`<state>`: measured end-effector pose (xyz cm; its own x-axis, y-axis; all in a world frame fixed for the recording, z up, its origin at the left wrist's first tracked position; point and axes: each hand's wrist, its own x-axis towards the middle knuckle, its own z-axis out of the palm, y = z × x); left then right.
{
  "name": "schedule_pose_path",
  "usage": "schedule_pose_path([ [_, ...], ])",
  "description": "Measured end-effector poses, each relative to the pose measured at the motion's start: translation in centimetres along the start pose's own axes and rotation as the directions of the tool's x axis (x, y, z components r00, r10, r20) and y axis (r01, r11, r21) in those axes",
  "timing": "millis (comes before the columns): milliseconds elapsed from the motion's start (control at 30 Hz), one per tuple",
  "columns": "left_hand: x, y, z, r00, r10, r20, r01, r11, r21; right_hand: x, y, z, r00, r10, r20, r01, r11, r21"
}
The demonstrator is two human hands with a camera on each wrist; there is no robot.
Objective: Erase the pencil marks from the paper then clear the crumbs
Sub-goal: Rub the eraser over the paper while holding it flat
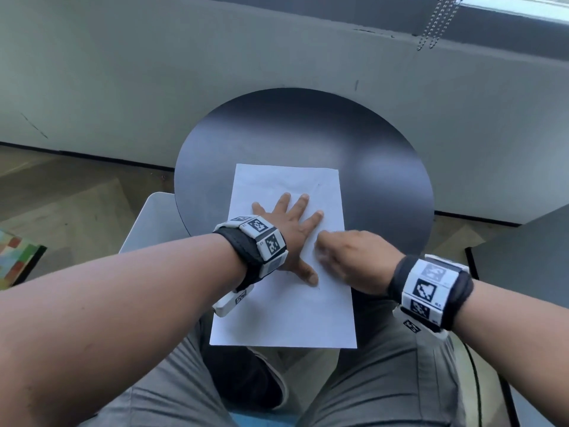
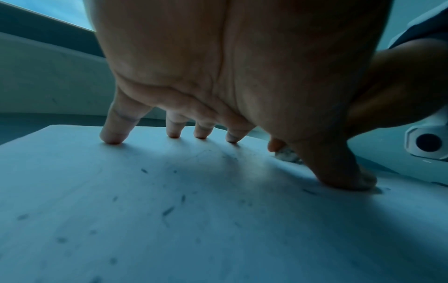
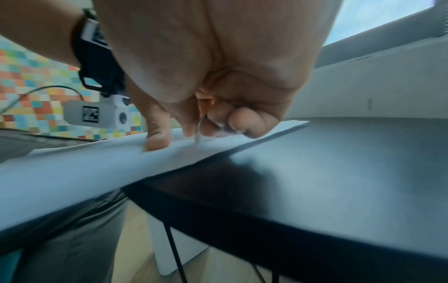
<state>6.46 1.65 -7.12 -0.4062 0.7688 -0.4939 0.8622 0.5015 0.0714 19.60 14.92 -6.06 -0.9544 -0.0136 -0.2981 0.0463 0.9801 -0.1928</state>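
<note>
A white sheet of paper (image 1: 286, 309) lies on the round black table (image 1: 292, 134), its near end hanging over the table's edge. My left hand (image 1: 286, 229) presses flat on the sheet with fingers spread. My right hand (image 1: 348, 257) sits just right of it, fingers curled, pinching a small pale eraser (image 2: 287, 154) whose tip touches the paper (image 3: 72, 168) near its right edge. In the right wrist view the eraser (image 3: 198, 134) shows as a thin sliver between thumb and fingers. Dark eraser crumbs (image 2: 168, 210) are scattered over the paper (image 2: 121, 239) under my left hand (image 2: 218, 76).
A white seat or bin (image 1: 151, 220) stands below the table's left edge. My knees in grey trousers (image 1: 385, 380) are under the paper's overhang. A grey wall and window sill run behind, with bead chains (image 1: 437, 23) hanging. A colourful mat (image 1: 15, 260) lies far left.
</note>
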Motion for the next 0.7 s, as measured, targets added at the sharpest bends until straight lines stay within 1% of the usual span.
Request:
schedule_pose_path([
  [33,-0.1,0.0,0.1,1.0,0.0,-0.002,0.0,1.0,-0.004,-0.3,-0.2,0.0,0.999,-0.03,0.032,0.03,0.999,-0.01],
  [67,-0.2,0.0,0.2,1.0,0.0,-0.003,0.0,1.0,-0.008,-0.1,0.1,-0.3,1.0,-0.007,0.028,0.007,1.0,-0.016],
  [100,-0.2,0.0,0.2,1.0,0.0,-0.003,0.0,1.0,-0.012,0.5,0.7,-0.6,0.998,0.057,-0.005,-0.057,0.998,-0.018],
  [167,-0.2,-0.1,0.1,1.0,-0.003,-0.002,0.003,1.0,-0.012,1.6,2.0,-1.3,0.976,0.203,-0.079,-0.202,0.979,0.018],
  [200,-0.2,-0.1,0.1,1.0,-0.005,0.001,0.005,1.0,-0.009,1.9,2.1,-1.3,0.971,0.219,-0.1,-0.216,0.976,0.036],
  [233,-0.3,-0.1,0.0,1.0,-0.007,0.006,0.007,1.0,-0.01,1.8,1.7,-1.1,0.976,0.194,-0.101,-0.191,0.981,0.037],
  [267,-0.3,-0.1,0.1,1.0,-0.007,0.007,0.007,1.0,-0.014,1.5,1.0,-0.8,0.987,0.137,-0.083,-0.135,0.991,0.022],
  [333,-0.4,-0.2,0.4,1.0,-0.002,0.003,0.002,1.0,-0.024,0.5,-0.6,0.1,1.0,0.006,0.01,-0.006,1.0,-0.003],
  [367,-0.4,-0.2,0.4,1.0,0.001,-0.002,-0.001,1.0,-0.025,0.4,-0.8,0.2,0.999,-0.014,0.04,0.014,1.0,-0.001],
  [400,-0.4,-0.2,0.5,1.0,0.002,-0.006,-0.003,1.0,-0.026,0.7,-0.6,0.0,0.999,0.015,0.036,-0.015,1.0,-0.004],
  [433,-0.4,-0.2,0.5,1.0,0.002,-0.009,-0.002,1.0,-0.026,1.5,0.1,-0.4,0.996,0.088,0.008,-0.088,0.996,-0.007],
  [500,-0.5,-0.2,0.5,1.0,-0.003,-0.007,0.003,1.0,-0.02,2.9,1.7,-1.3,0.967,0.25,-0.054,-0.249,0.968,0.02],
  [533,-0.5,-0.2,0.5,1.0,-0.005,-0.004,0.004,1.0,-0.018,3.2,2.0,-1.5,0.957,0.28,-0.07,-0.278,0.96,0.037],
  [567,-0.5,-0.3,0.4,1.0,-0.005,0.0,0.005,1.0,-0.021,3.2,1.7,-1.4,0.96,0.27,-0.075,-0.268,0.963,0.041],
  [600,-0.5,-0.2,0.4,1.0,-0.004,0.002,0.004,1.0,-0.026,2.7,1.0,-1.2,0.971,0.23,-0.069,-0.228,0.973,0.034],
  [667,-0.5,-0.2,0.4,1.0,-0.001,0.01,0.001,0.999,-0.033,1.2,-1.0,-0.4,0.998,0.069,-0.001,-0.069,0.998,0.009],
  [700,-0.4,-0.2,0.3,1.0,-0.001,0.015,0.001,0.999,-0.032,0.6,-1.7,-0.2,0.999,0.005,0.049,-0.006,1.0,0.023],
])
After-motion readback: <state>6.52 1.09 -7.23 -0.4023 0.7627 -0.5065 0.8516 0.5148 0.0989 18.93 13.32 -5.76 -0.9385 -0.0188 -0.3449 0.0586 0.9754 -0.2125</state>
